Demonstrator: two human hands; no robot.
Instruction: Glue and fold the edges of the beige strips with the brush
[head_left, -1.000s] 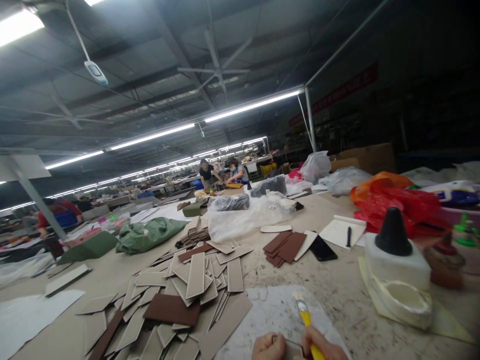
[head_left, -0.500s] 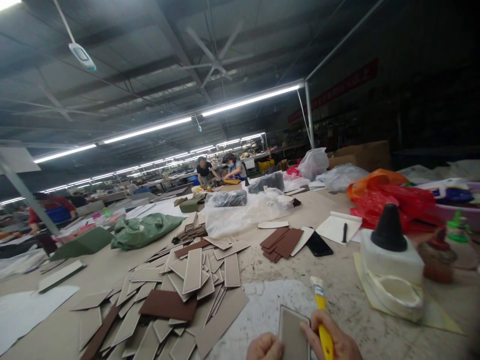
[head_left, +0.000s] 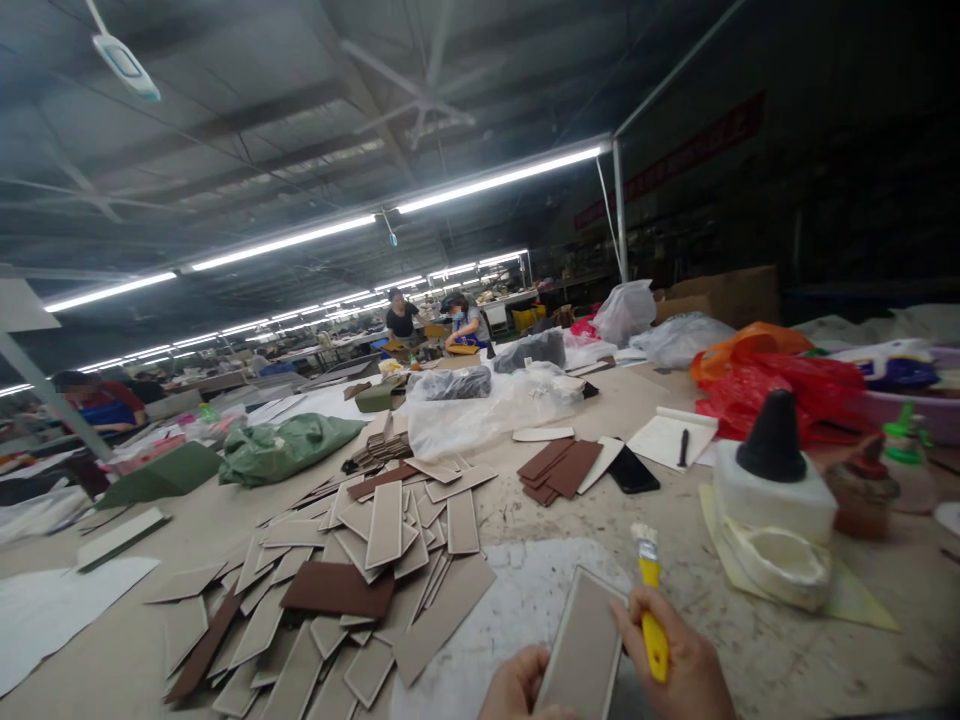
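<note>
At the bottom of the view my left hand grips a taupe rectangular panel with a pale border by its left edge. My right hand is closed round a yellow-handled paintbrush, bristles pointing up, while its fingertips touch the panel's right edge. Under the panel lies a whitish sheet on the table. Left of my hands spreads a loose heap of similar taupe panels, with a dark brown piece on top.
On the right stand a white plastic container with a black cone and a green-topped bottle. Brown pieces, a black phone and a notepad lie ahead. Plastic bags sit farther back. Several people work beyond.
The panel and both hands have risen slightly, so more of the panel shows, now tilted to the right. The brush has shifted a little right. The whole view has moved slightly.
</note>
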